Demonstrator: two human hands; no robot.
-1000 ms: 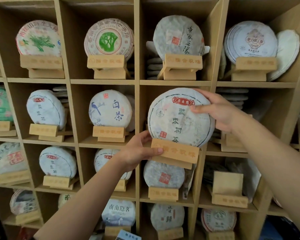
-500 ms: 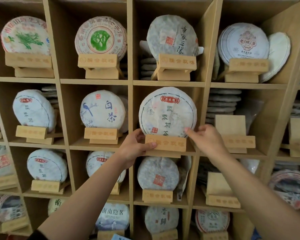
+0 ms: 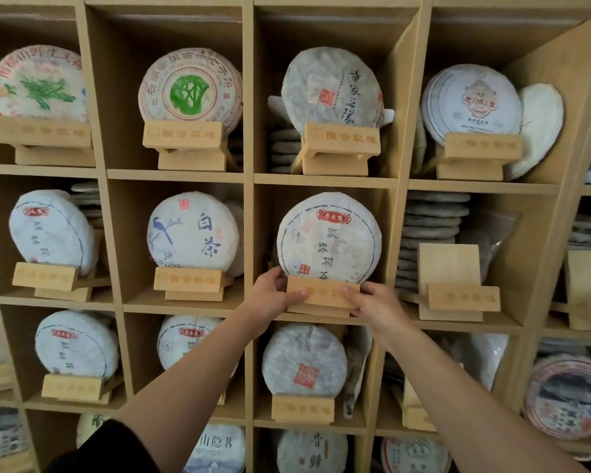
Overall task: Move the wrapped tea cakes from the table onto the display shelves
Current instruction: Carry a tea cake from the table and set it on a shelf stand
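A round tea cake (image 3: 329,238) in white paper with a red label and dark characters stands upright on a small wooden stand (image 3: 323,295). The stand rests on the shelf board (image 3: 321,318) of the middle-row compartment. My left hand (image 3: 274,295) grips the stand's left end, thumb on its front. My right hand (image 3: 376,303) grips the right end the same way. Neither hand touches the cake's paper.
Wooden cubby shelves fill the view, most holding a wrapped cake on a stand. To the right an empty wooden stand (image 3: 458,288) sits in front of a stack of cakes (image 3: 430,230). Below sits another cake (image 3: 304,360); vertical dividers flank my hands.
The cake and stand went from tilted in front of the shelf to set level inside the compartment. My right hand dropped from the cake's edge to the stand's right end.
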